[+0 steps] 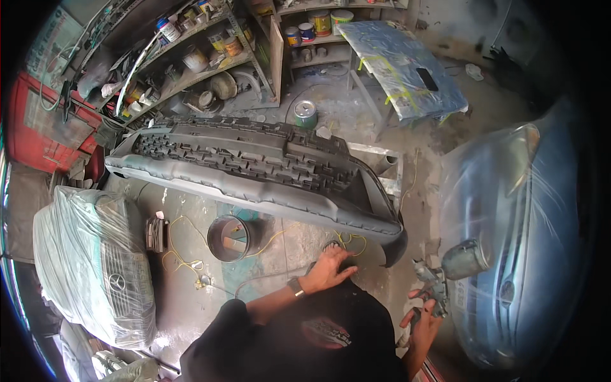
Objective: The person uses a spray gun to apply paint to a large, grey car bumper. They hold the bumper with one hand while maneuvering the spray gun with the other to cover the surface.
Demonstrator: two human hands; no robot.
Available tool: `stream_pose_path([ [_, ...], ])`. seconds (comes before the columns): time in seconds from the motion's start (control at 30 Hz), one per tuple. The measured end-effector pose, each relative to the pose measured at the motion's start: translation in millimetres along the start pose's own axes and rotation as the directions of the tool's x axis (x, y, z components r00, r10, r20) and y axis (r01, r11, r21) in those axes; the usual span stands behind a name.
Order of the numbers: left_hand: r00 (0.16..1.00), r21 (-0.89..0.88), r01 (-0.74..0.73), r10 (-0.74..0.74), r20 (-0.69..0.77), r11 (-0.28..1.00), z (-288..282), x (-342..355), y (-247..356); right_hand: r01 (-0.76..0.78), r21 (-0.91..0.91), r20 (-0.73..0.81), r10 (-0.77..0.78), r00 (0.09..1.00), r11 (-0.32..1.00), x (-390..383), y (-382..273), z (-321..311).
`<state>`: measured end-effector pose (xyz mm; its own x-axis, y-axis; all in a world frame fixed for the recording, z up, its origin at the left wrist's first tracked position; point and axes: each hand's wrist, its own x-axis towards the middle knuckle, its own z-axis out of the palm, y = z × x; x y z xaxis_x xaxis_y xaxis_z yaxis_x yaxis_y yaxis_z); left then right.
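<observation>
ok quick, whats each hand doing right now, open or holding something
Left hand: open, fingers loosely spread, nothing visible in it.
Right hand: closed around the grip of a spray gun.

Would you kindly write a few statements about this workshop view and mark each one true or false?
1. The right hand holds a spray gun. True.
2. The left hand grips the bumper. False: it is apart from the bumper, in front of the person's body.
3. A dark bucket stands on the floor to the left of the left hand. True.
4. The car at the picture's left is uncovered. False: clear plastic sheeting drapes over it.
5. Yellow-green tape is stuck to the panel near the top. True.
</observation>
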<state>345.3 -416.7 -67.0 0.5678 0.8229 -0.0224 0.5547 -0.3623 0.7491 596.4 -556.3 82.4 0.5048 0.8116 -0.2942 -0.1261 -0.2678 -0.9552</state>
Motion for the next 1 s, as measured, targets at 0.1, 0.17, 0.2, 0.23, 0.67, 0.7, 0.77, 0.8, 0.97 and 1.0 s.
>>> stream_pose_path([
  [0.1,0.998,0.124,-0.061,0.057,0.037,0.99,25.6,11.0,-14.7,-0.029,-0.028,-0.052,0.028,0.998,0.999,12.0,0.5,-13.4],
  [0.17,0.992,0.055,-0.01,0.003,0.123,0.998,35.0,7.4,-18.0,-0.025,-0.024,-0.071,0.024,0.997,0.999,19.0,-2.4,-20.1],
  [0.2,0.987,0.024,0.017,-0.02,0.159,1.0,36.2,7.6,-13.2,-0.012,-0.019,-0.089,0.011,0.996,1.0,22.2,-4.5,-22.8],
  [0.23,0.969,0.039,0.06,-0.068,0.238,0.997,37.3,13.8,-10.6,0.002,-0.017,-0.102,-0.004,0.995,1.0,26.9,-6.8,-27.4],
  [0.67,0.858,-0.215,0.514,-0.498,0.127,0.831,141.1,12.6,76.1,-0.057,-0.086,0.21,0.074,0.975,0.995,110.6,-5.2,-149.2],
  [0.7,0.866,-0.336,0.488,-0.495,0.071,0.805,164.0,14.2,75.3,-0.031,-0.078,0.249,0.05,0.967,0.996,116.2,-3.7,-164.1],
  [0.77,0.816,-0.545,0.493,-0.577,0.02,0.678,205.7,21.8,67.0,-0.064,-0.097,0.278,0.089,0.957,0.993,126.2,-2.5,-189.3],
  [0.8,0.726,-0.656,0.541,-0.686,0.048,0.527,217.3,25.9,62.7,-0.045,-0.112,0.29,0.076,0.954,0.993,129.4,-0.2,-199.7],
  [0.97,0.571,-0.974,0.078,-0.791,0.22,-0.215,277.0,62.8,-11.6,-0.028,-0.102,0.342,0.062,0.938,0.994,140.8,-0.5,-220.7],
  [1.0,0.547,-0.975,0.01,-0.815,0.19,-0.221,268.3,74.5,-17.9,-0.034,-0.118,0.33,0.071,0.941,0.992,140.3,-1.3,-224.2],
])
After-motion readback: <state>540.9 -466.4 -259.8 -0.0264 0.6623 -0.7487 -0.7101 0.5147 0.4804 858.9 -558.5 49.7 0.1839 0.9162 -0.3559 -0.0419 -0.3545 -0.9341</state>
